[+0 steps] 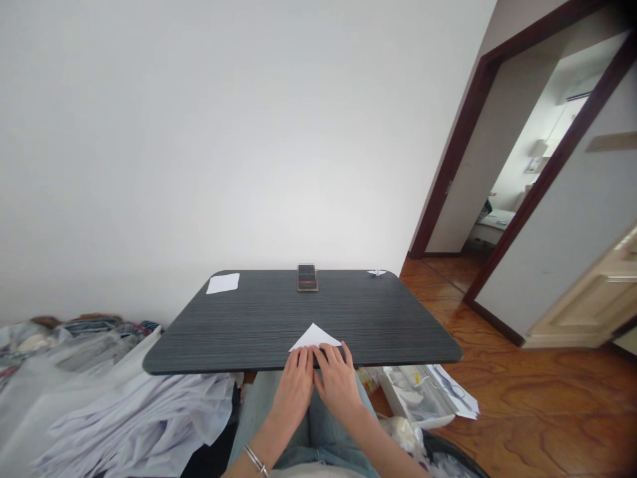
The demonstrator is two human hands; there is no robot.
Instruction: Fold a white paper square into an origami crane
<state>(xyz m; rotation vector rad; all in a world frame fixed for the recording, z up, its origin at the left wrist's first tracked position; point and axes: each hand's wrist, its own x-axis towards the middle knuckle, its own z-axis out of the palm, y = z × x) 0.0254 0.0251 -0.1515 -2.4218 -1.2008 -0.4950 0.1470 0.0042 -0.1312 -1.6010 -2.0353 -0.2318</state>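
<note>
A white sheet of paper (313, 336), folded into a triangle, lies near the front edge of the dark table with its point facing away from me. My left hand (296, 382) rests its outstretched fingertips on the triangle's near edge, around the middle. Beside it, my right hand (338, 378) has its fingers spread along the same edge, to the right. Both hands press from above, and their fingers cover part of the near fold. A metal bracelet (255, 460) circles my left wrist.
On the dark table (249, 332), a phone (307, 277) stands at the back middle. A white paper sheet (223, 283) lies back left, and a small folded paper crane (377, 272) sits back right. An open box (418, 398) is on the floor at right; bagged cloth (134, 418) is piled left.
</note>
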